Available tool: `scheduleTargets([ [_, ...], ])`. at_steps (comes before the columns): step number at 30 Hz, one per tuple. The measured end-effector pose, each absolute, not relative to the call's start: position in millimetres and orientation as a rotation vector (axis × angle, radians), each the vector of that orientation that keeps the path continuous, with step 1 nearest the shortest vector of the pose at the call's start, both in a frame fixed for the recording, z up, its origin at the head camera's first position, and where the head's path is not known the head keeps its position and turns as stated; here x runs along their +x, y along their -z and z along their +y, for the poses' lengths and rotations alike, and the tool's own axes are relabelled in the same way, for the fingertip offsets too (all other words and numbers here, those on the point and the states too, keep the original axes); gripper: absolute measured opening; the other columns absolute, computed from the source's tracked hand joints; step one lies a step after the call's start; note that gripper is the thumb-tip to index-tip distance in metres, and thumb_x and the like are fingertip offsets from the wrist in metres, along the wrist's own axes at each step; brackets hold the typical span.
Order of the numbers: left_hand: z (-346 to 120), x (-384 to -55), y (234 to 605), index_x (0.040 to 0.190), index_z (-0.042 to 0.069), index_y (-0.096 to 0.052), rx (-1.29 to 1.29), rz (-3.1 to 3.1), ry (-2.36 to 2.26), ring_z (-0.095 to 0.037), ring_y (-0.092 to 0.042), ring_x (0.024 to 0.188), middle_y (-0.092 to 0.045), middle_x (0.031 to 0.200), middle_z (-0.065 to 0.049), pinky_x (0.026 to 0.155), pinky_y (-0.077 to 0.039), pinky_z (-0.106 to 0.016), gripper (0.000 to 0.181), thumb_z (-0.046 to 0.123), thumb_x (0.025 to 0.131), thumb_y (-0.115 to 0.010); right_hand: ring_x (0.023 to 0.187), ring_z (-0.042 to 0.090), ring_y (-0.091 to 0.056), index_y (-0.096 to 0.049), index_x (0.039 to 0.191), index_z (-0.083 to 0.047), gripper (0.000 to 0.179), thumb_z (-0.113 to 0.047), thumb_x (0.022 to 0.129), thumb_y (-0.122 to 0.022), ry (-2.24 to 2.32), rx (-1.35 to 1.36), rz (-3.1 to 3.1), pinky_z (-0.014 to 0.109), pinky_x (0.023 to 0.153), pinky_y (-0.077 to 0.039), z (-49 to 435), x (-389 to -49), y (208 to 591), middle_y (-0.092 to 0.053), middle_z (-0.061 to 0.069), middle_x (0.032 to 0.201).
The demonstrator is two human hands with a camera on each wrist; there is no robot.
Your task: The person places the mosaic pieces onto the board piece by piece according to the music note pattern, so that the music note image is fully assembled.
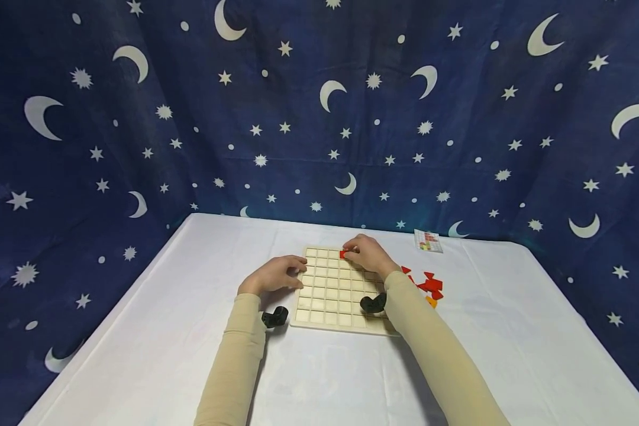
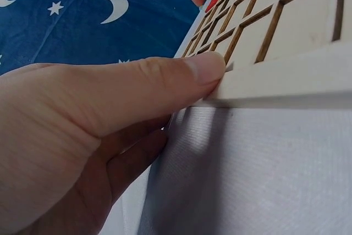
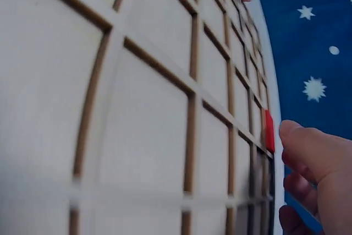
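A square wooden grid board [image 1: 319, 325] lies on the table, its shallow cells framed by raised strips. My left hand [image 1: 274, 275] is at the board's left edge; in the left wrist view its thumb [image 2: 181, 78] touches the rim, with the other fingers lower and partly hidden. One red tile [image 3: 269, 130] sits in a cell of the far row. Right beside that tile is my right hand [image 1: 370, 254], fingers loosely bent; the right wrist view shows a small gap between fingertips and tile. The right forearm hides part of the board's right side.
Several loose red pieces [image 1: 431, 285] and an orange piece [image 1: 431, 302] lie right of the board. A printed pattern card [image 1: 428, 241] is near the far table edge. Behind the white-covered table [image 1: 154, 349] hangs a dark blue curtain [image 1: 298, 106] with moons and stars.
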State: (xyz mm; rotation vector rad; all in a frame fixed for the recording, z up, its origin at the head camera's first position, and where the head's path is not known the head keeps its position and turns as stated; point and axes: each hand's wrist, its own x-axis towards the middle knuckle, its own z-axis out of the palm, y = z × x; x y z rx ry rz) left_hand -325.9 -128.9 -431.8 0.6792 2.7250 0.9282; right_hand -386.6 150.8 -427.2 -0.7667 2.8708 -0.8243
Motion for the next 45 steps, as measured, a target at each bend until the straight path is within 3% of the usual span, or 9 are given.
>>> scheduleTargets([
  [8,-134.8,-324.4,430.7,0.125,0.002,-0.065,0.686,2.737,-0.933,-0.028,-0.042,0.137,-0.051,0.144,-0.008,0.114,-0.033,-0.04,0.046,0.017,0.083,-0.078,0.1,0.031,-0.062,-0.064,0.123,0.001,0.033,-0.018,0.097,-0.061,0.74,-0.561,2.938,0.047,0.091,-0.052,201.0,-382.4,415.6,-0.064,0.017,0.114],
  [15,-136.9,-324.1,430.3,0.125,0.002,-0.065,0.663,2.737,-0.948,-0.029,-0.041,0.137,-0.051,0.144,-0.008,0.114,-0.033,-0.041,0.046,0.016,0.083,-0.078,0.08,0.022,-0.054,-0.068,0.106,-0.002,0.024,-0.021,0.093,-0.066,0.53,-0.402,2.844,0.037,0.078,-0.055,243.2,-379.3,411.2,-0.066,0.007,0.089],
  [22,-134.3,-325.1,432.1,0.124,0.001,-0.065,0.693,2.718,-0.968,-0.029,-0.042,0.137,-0.052,0.143,-0.009,0.114,-0.033,-0.041,0.045,0.016,0.083,-0.078,0.08,0.022,-0.055,-0.065,0.103,-0.003,0.027,-0.024,0.088,-0.072,0.379,-0.267,2.759,0.035,0.075,-0.055,247.3,-373.3,404.1,-0.063,0.006,0.087],
  [31,-132.7,-328.3,434.6,0.124,0.003,-0.066,0.683,2.725,-0.974,-0.028,-0.041,0.137,-0.052,0.143,-0.008,0.114,-0.033,-0.04,0.044,0.016,0.083,-0.078,0.081,0.023,-0.052,-0.066,0.1,-0.003,0.024,-0.025,0.09,-0.068,0.307,-0.238,2.799,0.034,0.071,-0.053,242.3,-371.2,399.3,-0.061,0.007,0.082],
  [39,-132.1,-328.7,434.9,0.124,0.003,-0.066,0.688,2.719,-0.972,-0.029,-0.041,0.137,-0.051,0.144,-0.008,0.114,-0.033,-0.041,0.045,0.017,0.083,-0.078,0.091,0.026,-0.055,-0.066,0.109,-0.004,0.026,-0.021,0.09,-0.07,0.414,-0.352,2.846,0.046,0.087,-0.054,248.7,-371.9,404.3,-0.066,0.009,0.097],
  [45,-131.3,-328.2,436.4,0.124,0.002,-0.066,0.692,2.709,-0.984,-0.029,-0.041,0.137,-0.052,0.143,-0.009,0.114,-0.032,-0.041,0.045,0.017,0.083,-0.078,0.093,0.027,-0.054,-0.067,0.109,-0.004,0.024,-0.018,0.09,-0.069,0.459,-0.37,2.873,0.049,0.091,-0.052,252.4,-370.3,410.7,-0.065,0.01,0.098],
])
